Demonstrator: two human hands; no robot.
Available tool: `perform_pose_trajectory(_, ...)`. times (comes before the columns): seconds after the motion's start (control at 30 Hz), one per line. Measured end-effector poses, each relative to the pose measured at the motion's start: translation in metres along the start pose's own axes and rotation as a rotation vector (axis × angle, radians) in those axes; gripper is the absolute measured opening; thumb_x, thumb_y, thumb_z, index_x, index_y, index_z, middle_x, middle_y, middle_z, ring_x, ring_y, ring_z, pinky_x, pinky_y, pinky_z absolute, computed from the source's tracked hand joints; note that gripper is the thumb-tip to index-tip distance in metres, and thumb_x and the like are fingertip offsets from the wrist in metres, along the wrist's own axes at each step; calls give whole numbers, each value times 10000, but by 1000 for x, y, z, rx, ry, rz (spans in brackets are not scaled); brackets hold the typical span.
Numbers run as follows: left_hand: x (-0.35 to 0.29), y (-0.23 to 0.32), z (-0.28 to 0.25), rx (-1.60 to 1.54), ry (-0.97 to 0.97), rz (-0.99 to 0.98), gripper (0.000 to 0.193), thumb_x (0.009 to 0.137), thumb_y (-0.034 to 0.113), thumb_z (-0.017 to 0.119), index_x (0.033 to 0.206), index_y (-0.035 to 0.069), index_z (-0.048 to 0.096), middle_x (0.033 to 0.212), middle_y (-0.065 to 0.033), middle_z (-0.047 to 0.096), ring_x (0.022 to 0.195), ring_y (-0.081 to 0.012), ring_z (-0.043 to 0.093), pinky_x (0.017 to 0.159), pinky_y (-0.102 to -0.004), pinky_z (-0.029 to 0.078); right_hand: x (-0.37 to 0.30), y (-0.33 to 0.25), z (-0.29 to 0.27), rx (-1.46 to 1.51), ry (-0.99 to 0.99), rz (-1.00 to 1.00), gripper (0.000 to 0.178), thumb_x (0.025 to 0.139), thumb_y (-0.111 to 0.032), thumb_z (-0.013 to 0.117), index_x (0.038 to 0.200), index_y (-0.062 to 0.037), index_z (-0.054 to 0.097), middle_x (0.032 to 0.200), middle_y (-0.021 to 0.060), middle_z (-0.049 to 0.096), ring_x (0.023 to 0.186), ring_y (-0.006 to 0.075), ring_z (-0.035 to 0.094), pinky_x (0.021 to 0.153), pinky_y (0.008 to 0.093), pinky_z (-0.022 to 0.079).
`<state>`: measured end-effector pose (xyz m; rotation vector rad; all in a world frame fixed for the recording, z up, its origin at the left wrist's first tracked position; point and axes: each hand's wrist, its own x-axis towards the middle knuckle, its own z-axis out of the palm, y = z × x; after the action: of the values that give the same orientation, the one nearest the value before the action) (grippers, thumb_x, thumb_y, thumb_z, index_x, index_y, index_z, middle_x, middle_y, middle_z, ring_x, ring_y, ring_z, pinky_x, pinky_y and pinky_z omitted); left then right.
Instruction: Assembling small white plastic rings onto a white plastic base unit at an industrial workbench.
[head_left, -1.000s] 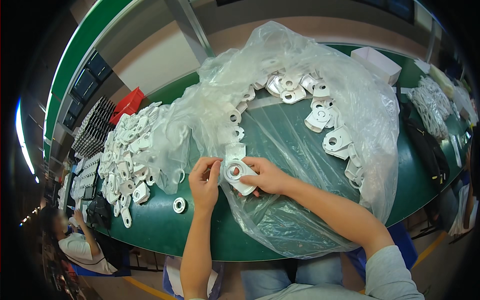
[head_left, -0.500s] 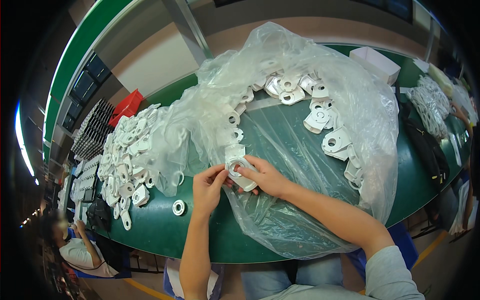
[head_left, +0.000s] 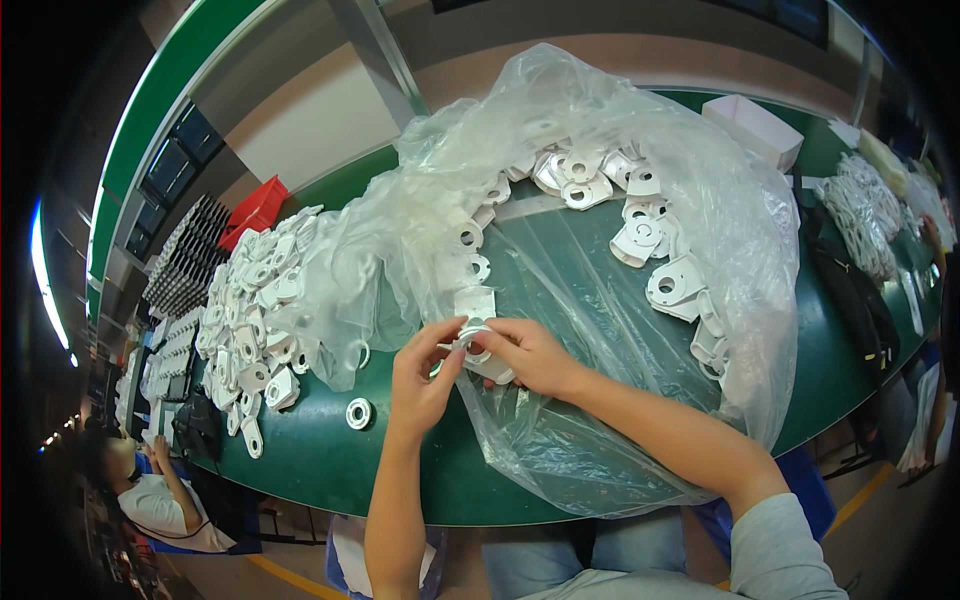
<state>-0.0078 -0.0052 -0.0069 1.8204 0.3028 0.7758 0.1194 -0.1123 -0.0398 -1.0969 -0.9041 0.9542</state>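
My right hand (head_left: 540, 358) grips a white plastic housing (head_left: 494, 371) from its right side, the thumb on top. Over the round end of that housing, a white ring (head_left: 474, 333) sits tilted. My left hand (head_left: 422, 378) is closed, with thumb and fingers pinching the ring's left edge. Fingers partly cover both pieces, so how far the ring is seated cannot be seen. Just beyond my hands lies another white housing (head_left: 475, 302). To the left of my left forearm, a loose white ring (head_left: 359, 413) rests on the green table (head_left: 310, 455).
Clear plastic sheeting (head_left: 590, 440) spreads under my hands, with white housings (head_left: 676, 283) in an arc on it. A heap of white parts (head_left: 250, 325) covers the left side, near a red bin (head_left: 254, 212). A white box (head_left: 752, 130) stands far right. A person (head_left: 165, 505) sits at left.
The ring on the housing has gone from lying flat to tilted. My left fingers have moved up and inward onto its edge, while my right hand keeps its hold.
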Motion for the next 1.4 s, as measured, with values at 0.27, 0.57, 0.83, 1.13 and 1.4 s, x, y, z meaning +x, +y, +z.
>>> perform_pose_trajectory(0.27,-2,-2,-4,228,5,30,83,820,13,618,860,-59,629,710,-63,592,667,-113,548,607,-224,415,-1,-3,-1,-305,-9,-80,299,957,-237,484,839,7,611,658,18,582,620,78,573,531,234,443)
perform_pose_trajectory(0.57,-3,10,1,388,-114,16,305,762,0,692,1049,-24,590,910,-77,611,801,-131,608,650,-241,500,9,19,-2,-244,114,-152,361,979,-292,418,839,-10,594,713,16,590,578,82,546,519,244,442)
perform_pose_trajectory(0.83,-54,10,-83,317,219,-124,198,832,25,618,1023,-25,630,759,-39,616,665,-94,566,580,-234,463,0,1,-3,-4,57,75,342,982,-287,396,917,-8,583,792,70,613,650,122,614,427,208,411)
perform_pose_trajectory(1.13,-45,-1,-296,110,915,-113,366,867,42,576,1197,-103,511,943,-140,633,734,-186,640,618,-256,505,-2,1,-2,-122,-4,77,326,970,-247,398,880,-7,599,816,68,620,685,124,619,438,212,419)
perform_pose_trajectory(1.4,0,2,-154,675,306,55,165,868,7,519,999,-32,611,912,-71,637,790,-142,618,688,-247,479,1,10,-10,-111,83,58,313,943,-281,443,816,-44,604,729,11,602,623,77,580,453,233,416)
